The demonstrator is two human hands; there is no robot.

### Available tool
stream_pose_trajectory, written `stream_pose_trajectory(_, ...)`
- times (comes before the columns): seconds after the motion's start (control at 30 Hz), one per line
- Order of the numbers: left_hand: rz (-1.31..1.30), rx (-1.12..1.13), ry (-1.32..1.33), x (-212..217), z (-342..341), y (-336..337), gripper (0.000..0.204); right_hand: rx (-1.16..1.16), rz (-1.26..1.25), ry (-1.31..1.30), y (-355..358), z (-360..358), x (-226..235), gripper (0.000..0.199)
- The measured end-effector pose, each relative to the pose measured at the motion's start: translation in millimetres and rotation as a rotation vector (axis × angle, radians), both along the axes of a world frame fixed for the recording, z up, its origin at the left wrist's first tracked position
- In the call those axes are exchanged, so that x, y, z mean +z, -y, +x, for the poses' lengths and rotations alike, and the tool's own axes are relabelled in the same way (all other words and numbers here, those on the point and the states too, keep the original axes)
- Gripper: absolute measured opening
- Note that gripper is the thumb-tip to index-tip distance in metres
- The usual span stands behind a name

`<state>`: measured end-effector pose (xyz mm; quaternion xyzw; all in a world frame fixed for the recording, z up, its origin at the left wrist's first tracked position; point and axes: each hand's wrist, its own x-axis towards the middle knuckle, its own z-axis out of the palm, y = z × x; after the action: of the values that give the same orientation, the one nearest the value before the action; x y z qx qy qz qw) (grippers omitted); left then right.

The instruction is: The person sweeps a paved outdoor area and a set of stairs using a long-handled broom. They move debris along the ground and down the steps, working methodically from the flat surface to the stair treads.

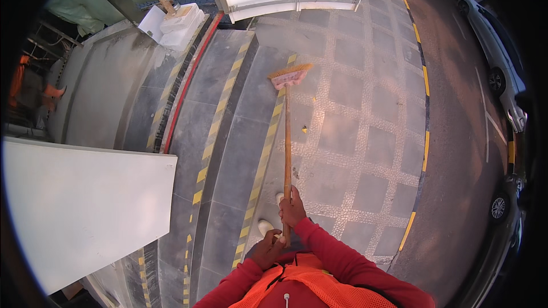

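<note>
Both of my hands are closed on the long wooden handle of a broom (pixel 287 137). My left hand (pixel 268 249) grips the handle's end close to my body. Further along the stick, my right hand (pixel 293 209) is wrapped round it. The handle points straight away from me. At its far end the pinkish broom head (pixel 289 77), with tan bristles, is over the edge of the lowest step, where a yellow-striped tape (pixel 264 157) runs. Whether the bristles touch the ground I cannot tell.
Dark grey steps (pixel 228 114) with striped edges rise on the left, past a red strip (pixel 185 92). White panels (pixel 91 205) stand near left and far ahead. Paved sidewalk (pixel 342 131) extends right to a yellow-black curb (pixel 426 102); parked cars (pixel 496 51) line the road beyond.
</note>
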<state>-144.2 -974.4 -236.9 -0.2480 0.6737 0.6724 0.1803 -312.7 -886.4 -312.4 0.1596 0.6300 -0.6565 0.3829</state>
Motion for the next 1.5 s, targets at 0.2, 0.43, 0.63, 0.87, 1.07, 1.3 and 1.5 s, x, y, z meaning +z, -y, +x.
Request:
stream_pose_trajectory(0.2, -0.696, 0.028, 0.379, -5.0, 103.0, 98.4, 0.045, 0.085, -0.018, 0.138, 14.2, -124.4, -29.7, 0.044)
stream_pose_trajectory(0.43, -0.273, 0.643, 0.238, 0.3, 174.5, 89.1, 0.028, 0.077, 0.127, -0.267, 75.2, -370.1, -10.9, 0.024)
stream_pose_trajectory(0.63, -0.219, 0.712, 0.741, -14.6, 322.0, 10.4, 0.030, 0.154, 0.167, -0.193, -67.4, -160.2, 2.2, 0.064)
stream_pose_trajectory(0.87, -0.387, 0.290, 0.899, -58.8, 329.7, 51.9, 0.047, 0.173, 0.186, 0.086, -63.2, -75.2, -19.1, 0.050)
stream_pose_trajectory(1.07, -0.453, 0.269, 0.062, 20.2, 109.7, 116.2, 0.052, 0.120, 0.147, -0.229, 63.4, -181.4, 25.3, 0.042)
stream_pose_trajectory(1.3, 0.164, -0.049, 0.067, 26.8, 107.0, 69.9, 0.074, -0.023, 0.070, 0.135, -15.1, 99.7, 26.2, 0.047)
stream_pose_trajectory(1.5, -0.660, -0.368, 0.348, -104.3, 341.7, 170.0, 0.068, 0.332, 0.932, -0.383, -235.6, 324.6, 21.7, 0.046)
